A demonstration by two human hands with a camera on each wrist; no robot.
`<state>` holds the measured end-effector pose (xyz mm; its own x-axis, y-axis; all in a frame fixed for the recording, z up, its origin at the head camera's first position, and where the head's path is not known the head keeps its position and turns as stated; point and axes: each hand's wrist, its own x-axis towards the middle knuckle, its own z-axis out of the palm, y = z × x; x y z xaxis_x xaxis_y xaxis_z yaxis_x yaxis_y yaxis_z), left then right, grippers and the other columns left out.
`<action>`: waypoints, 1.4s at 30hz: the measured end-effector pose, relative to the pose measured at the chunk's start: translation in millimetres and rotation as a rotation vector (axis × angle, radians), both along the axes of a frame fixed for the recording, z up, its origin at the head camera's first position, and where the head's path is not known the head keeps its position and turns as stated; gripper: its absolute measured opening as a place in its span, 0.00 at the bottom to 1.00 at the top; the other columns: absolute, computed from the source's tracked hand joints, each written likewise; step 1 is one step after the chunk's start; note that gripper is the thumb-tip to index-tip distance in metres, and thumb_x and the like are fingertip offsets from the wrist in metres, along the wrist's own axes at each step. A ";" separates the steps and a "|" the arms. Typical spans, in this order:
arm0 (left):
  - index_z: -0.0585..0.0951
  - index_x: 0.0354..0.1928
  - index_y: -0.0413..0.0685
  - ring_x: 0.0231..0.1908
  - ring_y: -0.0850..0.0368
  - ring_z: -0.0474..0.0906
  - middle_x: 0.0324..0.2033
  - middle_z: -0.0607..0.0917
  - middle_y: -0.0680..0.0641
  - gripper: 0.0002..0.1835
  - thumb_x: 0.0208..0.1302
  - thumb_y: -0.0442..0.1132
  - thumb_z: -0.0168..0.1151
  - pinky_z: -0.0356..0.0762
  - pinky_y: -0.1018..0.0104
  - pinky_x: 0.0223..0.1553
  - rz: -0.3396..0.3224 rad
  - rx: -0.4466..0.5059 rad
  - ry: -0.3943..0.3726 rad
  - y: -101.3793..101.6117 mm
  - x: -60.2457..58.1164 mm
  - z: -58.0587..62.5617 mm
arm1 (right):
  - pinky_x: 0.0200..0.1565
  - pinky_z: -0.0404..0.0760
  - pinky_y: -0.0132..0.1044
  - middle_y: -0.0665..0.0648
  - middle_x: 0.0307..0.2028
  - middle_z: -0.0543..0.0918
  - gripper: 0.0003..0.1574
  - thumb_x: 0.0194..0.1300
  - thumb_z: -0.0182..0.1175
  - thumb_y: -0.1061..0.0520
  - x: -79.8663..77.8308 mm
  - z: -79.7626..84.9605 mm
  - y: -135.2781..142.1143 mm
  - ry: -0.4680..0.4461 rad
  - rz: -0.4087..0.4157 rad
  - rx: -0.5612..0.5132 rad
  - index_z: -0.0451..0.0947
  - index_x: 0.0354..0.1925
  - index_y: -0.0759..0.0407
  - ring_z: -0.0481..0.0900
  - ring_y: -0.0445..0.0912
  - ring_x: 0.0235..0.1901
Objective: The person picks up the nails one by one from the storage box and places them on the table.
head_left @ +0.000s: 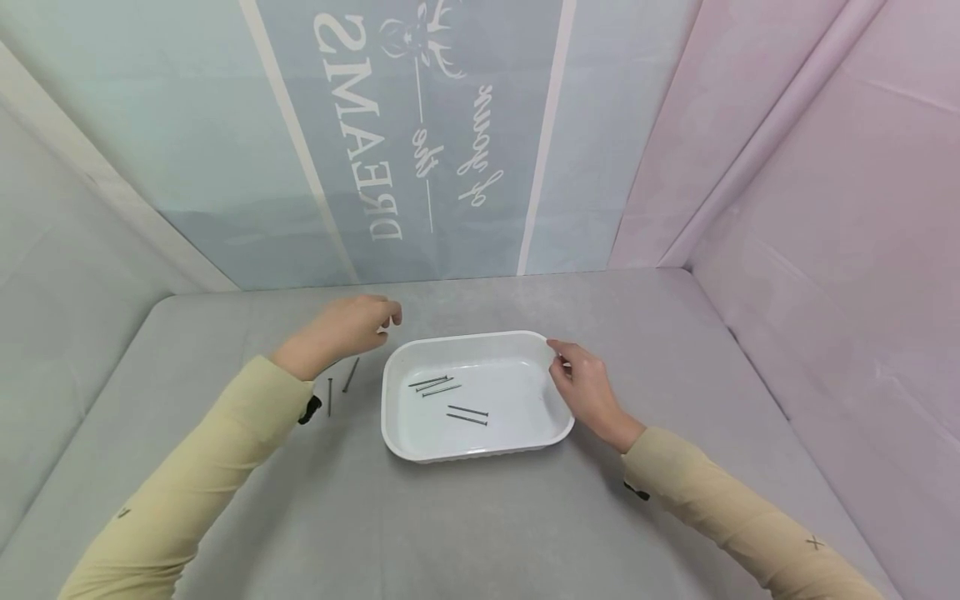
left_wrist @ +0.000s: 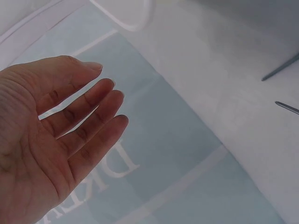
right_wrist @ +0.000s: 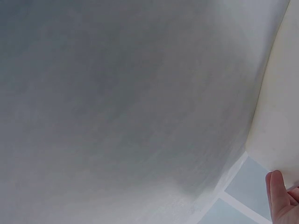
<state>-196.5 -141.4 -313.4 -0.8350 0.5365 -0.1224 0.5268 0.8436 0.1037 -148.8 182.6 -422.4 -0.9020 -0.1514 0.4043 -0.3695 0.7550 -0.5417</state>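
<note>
A white rectangular tray (head_left: 480, 455) stands on the table with several dark nails inside: one group (head_left: 438, 385) at its left side and a pair (head_left: 467, 419) nearer the middle. My right hand (head_left: 592, 387) grips the tray's right rim, fingers against the outer wall (right_wrist: 273, 126) and thumb toward the inside. My left hand (head_left: 341, 329), fingers loosely bent and nothing between them, hovers beyond the tray's left back corner. In the left wrist view its palm and spread fingertips show bare. Below that wrist, loose nails (head_left: 329, 397) lie on the table, one partly covered by the hand.
The grey table (head_left: 465, 533) meets a blue-green printed backdrop (head_left: 420, 150) with mirrored lettering. A pinkish wall sheet (head_left: 825, 250) closes the right side and a pale sheet (head_left: 67, 275) the left.
</note>
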 end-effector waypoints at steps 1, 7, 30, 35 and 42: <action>0.78 0.41 0.44 0.36 0.53 0.78 0.37 0.81 0.47 0.11 0.54 0.30 0.58 0.75 0.59 0.36 -0.003 -0.002 0.001 1.3 -0.2 -0.3 | 0.35 0.81 0.36 0.64 0.43 0.80 0.19 0.59 0.49 0.68 0.0 0.0 0.1 -0.003 0.000 0.000 0.75 0.49 0.69 0.81 0.50 0.37; 0.78 0.43 0.45 0.36 0.53 0.78 0.38 0.81 0.47 0.12 0.55 0.31 0.60 0.75 0.60 0.35 -0.011 -0.016 0.022 10.4 -0.1 1.4 | 0.36 0.81 0.36 0.64 0.44 0.80 0.20 0.59 0.49 0.68 0.0 0.6 -0.3 -0.007 0.001 0.001 0.74 0.50 0.69 0.81 0.50 0.37; 0.80 0.42 0.44 0.34 0.52 0.77 0.37 0.81 0.46 0.11 0.55 0.30 0.59 0.76 0.59 0.35 -0.100 -0.060 0.042 42.5 3.3 7.7 | 0.35 0.81 0.36 0.64 0.43 0.80 0.20 0.58 0.49 0.68 -0.2 -1.2 -0.4 0.013 0.006 -0.005 0.75 0.49 0.69 0.81 0.50 0.36; 0.79 0.42 0.45 0.35 0.52 0.77 0.38 0.81 0.47 0.11 0.56 0.30 0.59 0.76 0.60 0.35 -0.117 -0.065 0.039 48.5 5.7 8.2 | 0.35 0.81 0.36 0.64 0.43 0.80 0.19 0.58 0.50 0.68 0.2 -1.8 -0.4 0.011 0.005 -0.007 0.75 0.49 0.69 0.81 0.50 0.36; 0.79 0.43 0.45 0.36 0.53 0.77 0.38 0.81 0.47 0.12 0.56 0.30 0.59 0.76 0.61 0.35 -0.140 -0.077 0.033 58.5 8.7 10.4 | 0.35 0.81 0.36 0.65 0.44 0.80 0.20 0.58 0.49 0.68 0.5 -2.4 0.2 0.012 0.005 -0.009 0.75 0.49 0.69 0.81 0.51 0.37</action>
